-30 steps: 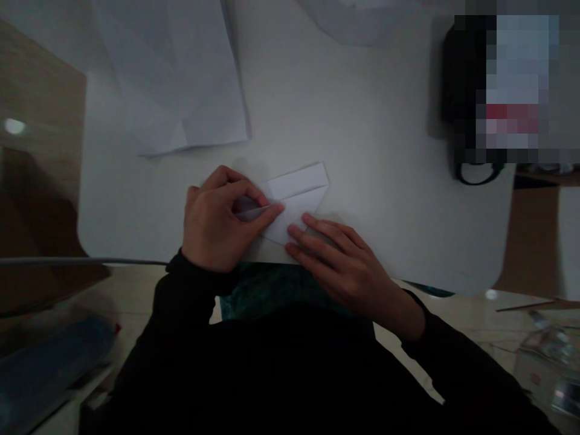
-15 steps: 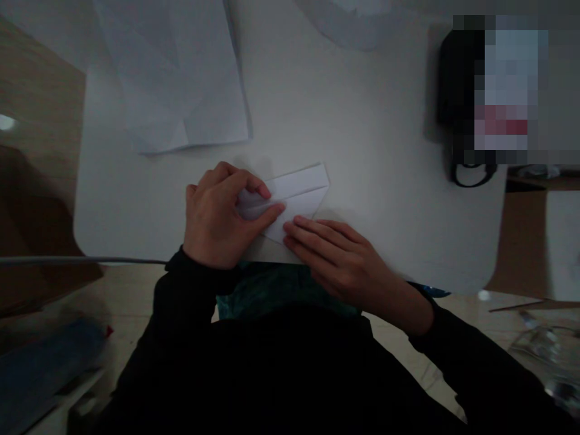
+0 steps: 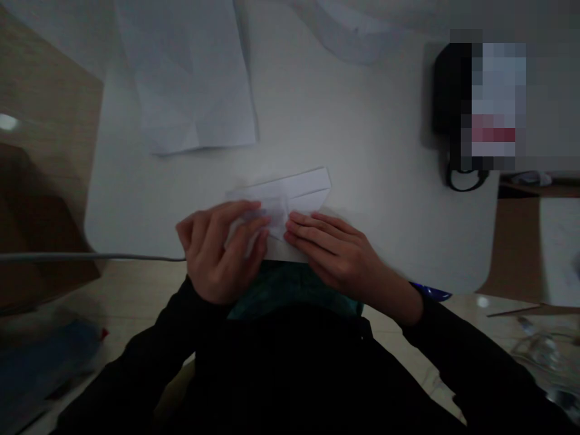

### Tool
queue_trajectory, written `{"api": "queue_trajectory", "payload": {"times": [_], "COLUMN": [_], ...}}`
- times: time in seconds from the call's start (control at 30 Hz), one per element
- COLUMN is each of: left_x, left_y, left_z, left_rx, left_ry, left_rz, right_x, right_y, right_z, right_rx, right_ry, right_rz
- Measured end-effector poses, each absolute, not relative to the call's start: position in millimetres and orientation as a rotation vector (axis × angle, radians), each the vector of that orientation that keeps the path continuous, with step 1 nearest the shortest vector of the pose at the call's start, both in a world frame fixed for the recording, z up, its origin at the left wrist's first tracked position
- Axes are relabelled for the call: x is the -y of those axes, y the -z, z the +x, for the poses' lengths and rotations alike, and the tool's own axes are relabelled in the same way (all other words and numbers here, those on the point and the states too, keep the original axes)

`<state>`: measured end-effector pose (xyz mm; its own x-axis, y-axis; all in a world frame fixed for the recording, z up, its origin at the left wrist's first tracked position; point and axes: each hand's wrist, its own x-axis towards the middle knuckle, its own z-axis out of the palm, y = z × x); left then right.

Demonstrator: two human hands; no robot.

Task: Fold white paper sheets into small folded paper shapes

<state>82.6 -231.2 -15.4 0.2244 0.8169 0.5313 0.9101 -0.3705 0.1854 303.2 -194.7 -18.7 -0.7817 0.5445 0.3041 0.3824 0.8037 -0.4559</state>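
Observation:
A folded strip of white paper (image 3: 294,190) lies on the white table (image 3: 362,139), with long parallel creases and an angled right end. My left hand (image 3: 217,251) curls over its near left part, fingers gripping a bent, crumpled flap (image 3: 242,226). The hand hides much of that end. My right hand (image 3: 333,244) lies flat beside it, fingertips resting on the paper's near edge. A larger creased white sheet (image 3: 193,78) lies farther up the table, out of reach of both hands.
A black bag (image 3: 448,90) with a looped strap (image 3: 464,180) sits at the table's right. A grey cable (image 3: 90,257) runs along the near left edge. Wood-toned surfaces lie beyond the table at the left. Clear plastic (image 3: 539,353) lies low at the right.
My left hand has moved down and toward me, and the paper's left end now shows as a bent flap under it. My right hand has shifted slightly left.

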Motion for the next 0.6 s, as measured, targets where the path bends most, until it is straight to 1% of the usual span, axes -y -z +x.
{"api": "queue_trajectory", "payload": {"times": [0.1,0.2,0.4,0.6], "left_x": [249,256,260,256], "left_y": [27,37,38,39], "left_z": [82,87,93,67], "left_rx": [1.396,1.322,1.412,1.638], "left_ry": [0.819,0.841,0.758,0.601], "left_rz": [-2.547,-2.598,-2.524,-2.540], "right_x": [195,196,199,198], "right_y": [20,22,22,23], "right_z": [303,303,303,304], "right_rx": [2.547,2.531,2.551,2.551], "right_ry": [-0.513,-0.512,-0.549,-0.550], "right_rz": [-0.698,-0.709,-0.741,-0.732]}}
